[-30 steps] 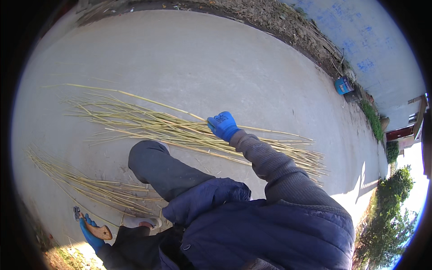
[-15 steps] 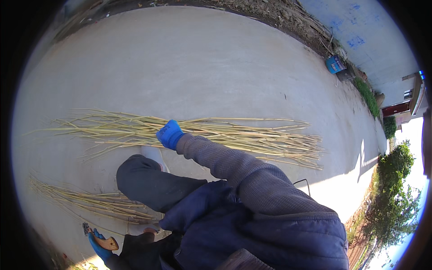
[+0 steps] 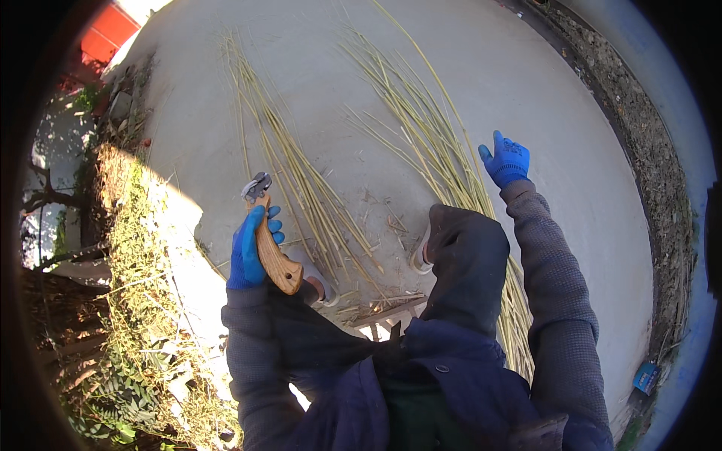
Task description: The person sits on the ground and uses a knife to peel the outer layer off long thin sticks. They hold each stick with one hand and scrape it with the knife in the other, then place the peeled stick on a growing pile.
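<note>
My left hand (image 3: 251, 248), in a blue glove, grips a tool with a curved wooden handle (image 3: 275, 259) and a short metal head (image 3: 257, 185). The handle has a hole near its lower end, and the tool is held above the ground by my left knee. My right hand (image 3: 508, 160), also blue-gloved, is empty, with thumb and forefinger apart and the other fingers curled. It hovers just right of a long bundle of thin yellow-green stalks (image 3: 425, 139). One long stalk (image 3: 442, 84) bows out along the bundle's right side, close to my thumb.
A smaller bundle of stalks (image 3: 289, 161) lies on the concrete left of centre. Short cut pieces (image 3: 394, 224) are scattered between my feet. A low wooden frame (image 3: 391, 310) is beneath me. Dry plants (image 3: 143, 278) line the left edge; a blue bucket (image 3: 645, 377) stands far right.
My view has turned, so the bundles now run away from me. My right hand, closed over the large bundle before, is now off it to the right. The left still grips the tool.
</note>
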Available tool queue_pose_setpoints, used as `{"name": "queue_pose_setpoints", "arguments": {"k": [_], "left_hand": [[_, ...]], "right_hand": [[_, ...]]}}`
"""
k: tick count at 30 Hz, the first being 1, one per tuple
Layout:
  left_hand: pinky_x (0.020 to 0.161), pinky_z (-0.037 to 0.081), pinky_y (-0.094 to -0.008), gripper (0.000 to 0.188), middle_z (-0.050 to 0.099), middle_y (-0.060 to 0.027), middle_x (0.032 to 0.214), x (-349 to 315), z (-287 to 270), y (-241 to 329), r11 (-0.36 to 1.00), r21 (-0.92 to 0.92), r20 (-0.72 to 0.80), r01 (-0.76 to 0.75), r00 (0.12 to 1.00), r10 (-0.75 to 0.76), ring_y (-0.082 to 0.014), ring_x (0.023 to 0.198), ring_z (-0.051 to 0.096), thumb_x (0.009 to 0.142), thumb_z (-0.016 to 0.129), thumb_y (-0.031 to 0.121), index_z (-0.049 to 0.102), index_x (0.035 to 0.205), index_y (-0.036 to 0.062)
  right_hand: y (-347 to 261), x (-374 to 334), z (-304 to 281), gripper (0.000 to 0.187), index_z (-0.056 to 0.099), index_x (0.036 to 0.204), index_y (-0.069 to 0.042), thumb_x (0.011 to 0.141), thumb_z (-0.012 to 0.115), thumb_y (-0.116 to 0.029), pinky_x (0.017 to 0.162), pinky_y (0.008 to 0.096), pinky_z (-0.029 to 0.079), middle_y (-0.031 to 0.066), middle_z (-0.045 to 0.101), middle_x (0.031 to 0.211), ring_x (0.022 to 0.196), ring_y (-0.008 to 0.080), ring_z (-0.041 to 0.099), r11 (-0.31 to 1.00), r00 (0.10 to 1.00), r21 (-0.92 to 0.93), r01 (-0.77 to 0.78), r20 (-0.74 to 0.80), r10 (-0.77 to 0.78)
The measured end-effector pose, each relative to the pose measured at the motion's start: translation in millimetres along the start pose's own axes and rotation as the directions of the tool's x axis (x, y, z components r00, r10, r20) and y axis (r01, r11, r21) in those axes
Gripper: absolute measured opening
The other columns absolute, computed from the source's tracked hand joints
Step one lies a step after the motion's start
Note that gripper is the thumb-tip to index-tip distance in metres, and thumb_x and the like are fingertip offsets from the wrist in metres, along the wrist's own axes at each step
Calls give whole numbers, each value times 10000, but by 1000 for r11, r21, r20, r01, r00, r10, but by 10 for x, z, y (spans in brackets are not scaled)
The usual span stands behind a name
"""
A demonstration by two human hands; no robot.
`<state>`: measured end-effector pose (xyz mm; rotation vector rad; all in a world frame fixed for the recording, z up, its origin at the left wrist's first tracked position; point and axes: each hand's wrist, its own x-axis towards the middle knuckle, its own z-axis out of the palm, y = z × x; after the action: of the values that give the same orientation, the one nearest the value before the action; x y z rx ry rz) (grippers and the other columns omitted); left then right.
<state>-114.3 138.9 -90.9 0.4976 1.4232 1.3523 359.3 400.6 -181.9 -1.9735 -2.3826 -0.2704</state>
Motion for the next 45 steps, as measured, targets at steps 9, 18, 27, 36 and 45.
{"name": "queue_pose_setpoints", "arguments": {"k": [9, 18, 27, 36, 45], "left_hand": [[585, 414, -221, 479, 561, -6, 769, -351, -19, 290, 998, -66, -138, -9, 990, 0, -97, 648, 512, 1028, 508, 323, 569, 1239, -102], [450, 375, -230, 474, 579, -111, 720, -340, -225, 343, 978, -144, -268, 149, 946, -184, -136, 458, 467, 1009, 471, 327, 528, 1216, -96], [452, 417, -269, 466, 614, -132, 802, -281, -301, 353, 913, -258, -276, 316, 882, -383, -169, 502, 517, 931, 585, 325, 533, 1226, -32], [653, 515, -262, 360, 621, -91, 735, -307, -102, 503, 943, -296, -230, 155, 946, -227, -161, 634, 613, 1010, 502, 220, 560, 1173, -95], [657, 512, -258, 412, 646, -54, 814, -330, -205, 317, 989, -141, -141, -51, 990, 30, -142, 690, 620, 999, 593, 322, 620, 1182, -46]], "right_hand": [[-2160, 401, 948, 371, 672, 959, -97, 882, 570, -446, 835, 476, 519, 140, 721, 972, 936, 337, 693, 945, 886, 185, 269, 338, -318], [-3671, -970, 2343, 519, 716, 1105, -136, 849, 602, -574, 832, 484, 519, 122, 731, 1082, 1007, 329, 700, 954, 601, 222, 200, 742, -299], [-3945, -909, 2918, 425, 726, 997, -145, 854, 604, -525, 796, 473, 514, 116, 737, 1033, 967, 331, 703, 960, 681, 225, 168, 678, -278], [-3023, -675, 2272, 350, 704, 867, -69, 904, 598, -400, 729, 455, 535, 173, 713, 868, 783, 367, 678, 743, 715, 654, 146, 449, -535], [-2408, -200, -256, 303, 709, 960, -15, 984, 595, -295, 627, 255, 499, 57, 693, 790, 692, 115, 636, 308, 504, 844, -438, 515, -694]]}}
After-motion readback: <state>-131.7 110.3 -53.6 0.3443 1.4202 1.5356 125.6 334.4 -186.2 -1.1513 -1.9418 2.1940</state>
